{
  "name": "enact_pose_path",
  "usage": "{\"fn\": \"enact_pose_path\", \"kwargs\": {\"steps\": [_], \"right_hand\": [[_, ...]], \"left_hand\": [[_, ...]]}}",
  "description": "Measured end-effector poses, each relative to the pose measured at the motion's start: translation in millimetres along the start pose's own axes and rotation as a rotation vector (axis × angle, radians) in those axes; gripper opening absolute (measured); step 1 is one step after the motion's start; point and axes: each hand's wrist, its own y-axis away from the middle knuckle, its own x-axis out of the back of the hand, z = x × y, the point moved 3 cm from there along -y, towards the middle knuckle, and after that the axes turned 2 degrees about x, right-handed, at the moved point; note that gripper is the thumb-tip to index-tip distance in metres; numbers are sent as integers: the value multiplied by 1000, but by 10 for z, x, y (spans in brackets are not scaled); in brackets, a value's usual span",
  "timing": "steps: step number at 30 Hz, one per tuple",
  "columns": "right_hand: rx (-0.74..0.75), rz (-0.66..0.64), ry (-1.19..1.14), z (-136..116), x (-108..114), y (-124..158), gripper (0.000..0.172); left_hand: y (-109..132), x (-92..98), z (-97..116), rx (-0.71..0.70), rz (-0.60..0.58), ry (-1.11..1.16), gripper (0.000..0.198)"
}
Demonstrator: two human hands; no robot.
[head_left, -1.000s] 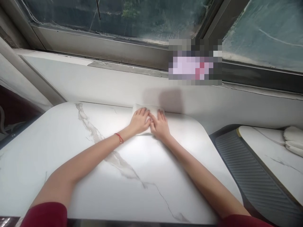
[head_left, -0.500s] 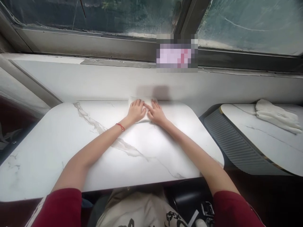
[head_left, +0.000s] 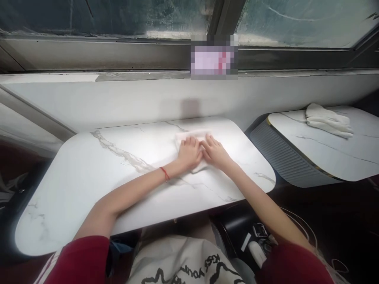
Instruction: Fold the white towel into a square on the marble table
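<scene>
A folded white cloth lies on the white marble-patterned table, right of its middle. My left hand presses down on the cloth, its fingers bent over it; a red string bracelet circles the wrist. Close beside it, my right hand also bears on the cloth, fingers pointing forward and gripping it against the tabletop. The two hands meet at the thumbs and index fingers. Much of the cloth is hidden beneath them.
To the right stands a second marble-patterned table with a ribbed grey side, carrying a crumpled white cloth. A white wall and window frame rise behind. Below the front edge sits a black seat with small items on it.
Both hands have slid the cloth to the right and nearer to me, away from the table's back edge. The camera view has turned somewhat.
</scene>
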Motion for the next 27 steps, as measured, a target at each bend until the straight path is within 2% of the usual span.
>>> {"fn": "enact_pose_path", "kwargs": {"steps": [7,10,13,16,19,23,27], "right_hand": [[-203,93,116,-108,394,1278,41],[-291,101,134,30,495,1643,38],[-375,92,156,331,538,1782,36],[-372,91,123,720,505,1706,41],[-310,91,56,1101,395,1469,49],[-235,55,-15,1470,169,961,54],[-185,47,-83,1636,-52,281,55]], "left_hand": [[477,26,841,-340,26,60,50],[480,-30,1172,-413,59,73,52],[304,-113,1454,-453,62,52,55],[10,-207,1606,-443,52,64,56],[-311,-300,1580,-392,50,102,55],[-708,-388,1306,-287,48,152,57],[-1055,-414,902,-175,51,189,55]]}}
